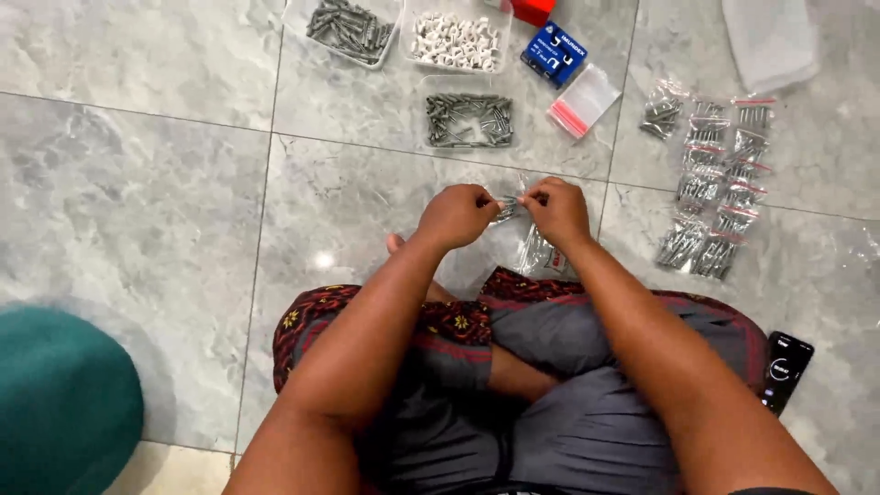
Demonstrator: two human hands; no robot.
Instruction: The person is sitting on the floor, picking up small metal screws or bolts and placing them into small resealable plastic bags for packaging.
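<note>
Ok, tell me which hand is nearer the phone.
Right. The right hand is up and left of the phone, pinching a small bag; the left hand is farther left, across that bag.

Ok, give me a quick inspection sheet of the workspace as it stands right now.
Surface: grey marble-look tiled floor; the person sits on it.
Job's things: small clear zip bag pinched between both hands; another clear bag lies below it.
Clutter: three clear trays, two of grey screws, one of white plastic clips; blue box; empty zip bags; rows of filled screw bags; phone.
Hands: left hand and right hand, both closed on the bag.
Cables: nothing seen.
Surroundings: teal rounded object, white cloth.
</note>
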